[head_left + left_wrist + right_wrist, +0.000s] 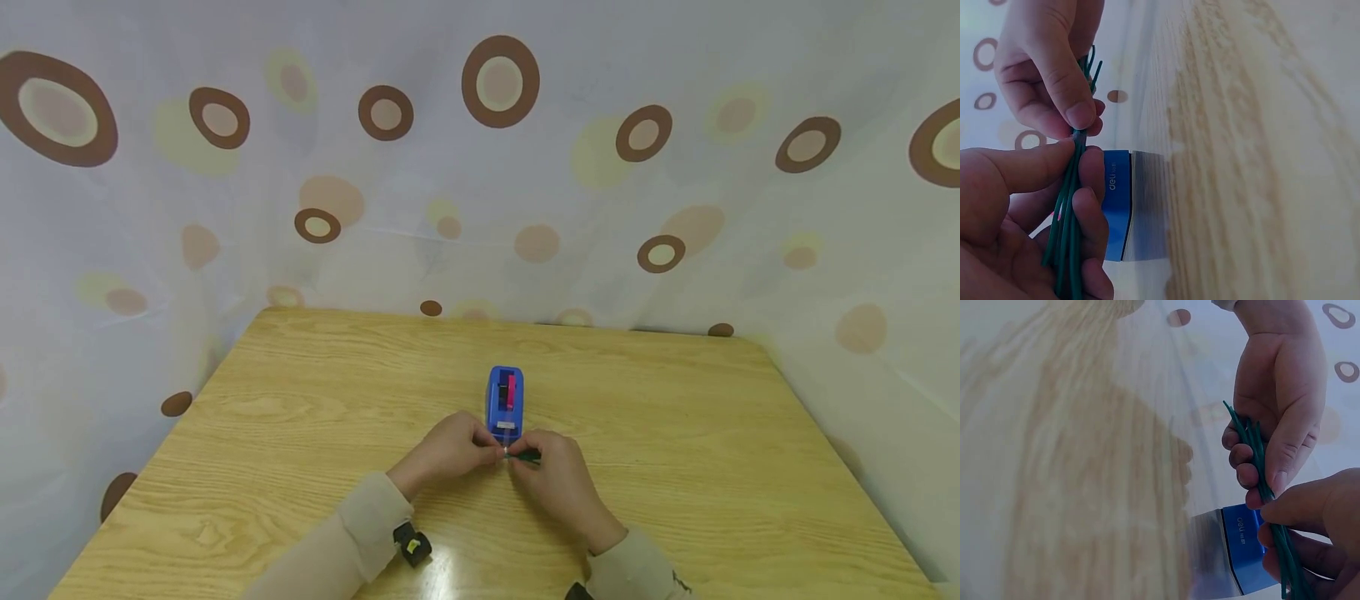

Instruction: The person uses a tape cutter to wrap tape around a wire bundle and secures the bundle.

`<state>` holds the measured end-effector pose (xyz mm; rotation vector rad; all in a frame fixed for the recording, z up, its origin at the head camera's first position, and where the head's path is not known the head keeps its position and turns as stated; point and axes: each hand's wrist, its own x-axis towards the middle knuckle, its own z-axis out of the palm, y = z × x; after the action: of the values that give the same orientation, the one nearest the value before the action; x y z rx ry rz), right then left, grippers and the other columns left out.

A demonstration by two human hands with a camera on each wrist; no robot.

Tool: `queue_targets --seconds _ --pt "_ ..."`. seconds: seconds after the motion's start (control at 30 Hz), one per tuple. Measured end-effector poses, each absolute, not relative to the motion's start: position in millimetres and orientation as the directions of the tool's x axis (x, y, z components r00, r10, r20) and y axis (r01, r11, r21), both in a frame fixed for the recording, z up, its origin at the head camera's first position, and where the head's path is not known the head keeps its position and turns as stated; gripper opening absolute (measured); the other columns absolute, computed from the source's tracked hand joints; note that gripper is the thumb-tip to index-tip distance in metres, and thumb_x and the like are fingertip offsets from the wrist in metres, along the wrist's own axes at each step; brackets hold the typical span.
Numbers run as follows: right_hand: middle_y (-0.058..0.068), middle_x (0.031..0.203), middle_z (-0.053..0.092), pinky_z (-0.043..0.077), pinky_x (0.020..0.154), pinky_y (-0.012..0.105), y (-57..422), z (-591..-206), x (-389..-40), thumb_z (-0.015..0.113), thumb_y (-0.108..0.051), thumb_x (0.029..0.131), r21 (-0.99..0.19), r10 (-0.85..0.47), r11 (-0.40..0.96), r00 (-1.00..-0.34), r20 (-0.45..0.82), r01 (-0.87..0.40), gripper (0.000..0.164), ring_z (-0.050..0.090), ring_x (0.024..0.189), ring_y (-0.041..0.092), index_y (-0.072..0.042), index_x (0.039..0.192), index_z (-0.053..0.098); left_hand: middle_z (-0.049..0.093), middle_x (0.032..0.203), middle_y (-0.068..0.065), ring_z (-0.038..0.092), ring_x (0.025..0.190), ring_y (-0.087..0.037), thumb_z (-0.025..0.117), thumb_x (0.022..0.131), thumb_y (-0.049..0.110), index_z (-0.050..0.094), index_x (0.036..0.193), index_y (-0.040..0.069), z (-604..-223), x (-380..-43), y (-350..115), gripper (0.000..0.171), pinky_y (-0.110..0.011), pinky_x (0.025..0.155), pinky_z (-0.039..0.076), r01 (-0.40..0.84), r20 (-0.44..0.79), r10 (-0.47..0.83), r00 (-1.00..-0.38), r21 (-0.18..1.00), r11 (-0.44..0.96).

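Note:
Both hands meet just in front of a blue tape dispenser. Between them runs a bundle of thin green wire-like strands. My left hand pinches it with thumb and fingers, its strands lying along the palm in the left wrist view. Close beside it, my right hand grips the bundle's other side, the fingertips nearly meeting at the middle. A band of clear tape shows around the strands there, partly hidden by the thumbs. Loose strand ends poke out past the left hand in the right wrist view.
The dispenser, with a pink part inside, stands on a wood-grain table. A pale curtain with brown and beige circles hangs behind and at the sides. Each wrist wears a black strap device.

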<state>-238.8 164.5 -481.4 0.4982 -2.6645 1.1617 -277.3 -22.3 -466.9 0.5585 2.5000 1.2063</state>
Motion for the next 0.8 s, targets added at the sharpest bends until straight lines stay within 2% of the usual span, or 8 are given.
queue_targets --seconds 0.3,0.53,0.8 --pt "-0.001 0.087 0.071 0.055 0.077 0.038 165 -477 -239 0.076 0.001 0.081 -0.716 -0.245 0.614 -0.943 0.226 -0.331 0.013 0.065 0.087 0.015 -0.011 0.083 0.074 0.066 0.077 0.013 0.051 0.067 -0.006 0.075 0.088 0.023 0.081 0.081 0.016 -472 -278 -21 0.011 -0.024 0.056 0.039 0.257 -0.056 0.449 -0.892 0.753 0.605" --pt "-0.003 0.085 0.074 0.055 0.076 0.039 168 -469 -242 0.079 0.000 0.079 -0.668 -0.267 0.656 -0.936 0.229 -0.351 0.010 0.069 0.086 0.017 -0.010 0.082 0.078 0.069 0.080 0.013 0.051 0.069 -0.005 0.076 0.088 0.024 0.081 0.082 0.018 -472 -277 -20 0.010 -0.024 0.059 0.041 0.288 -0.029 0.448 -0.894 0.729 0.621" --pt "-0.004 0.088 0.073 0.054 0.078 0.041 171 -469 -248 0.076 -0.001 0.083 -0.697 -0.306 0.639 -0.939 0.159 -0.326 0.010 0.067 0.088 0.016 -0.011 0.086 0.076 0.069 0.083 0.013 0.052 0.072 -0.006 0.077 0.087 0.023 0.082 0.083 0.019 -472 -277 -20 0.007 -0.026 0.062 0.043 0.276 -0.028 0.435 -0.900 0.734 0.621"
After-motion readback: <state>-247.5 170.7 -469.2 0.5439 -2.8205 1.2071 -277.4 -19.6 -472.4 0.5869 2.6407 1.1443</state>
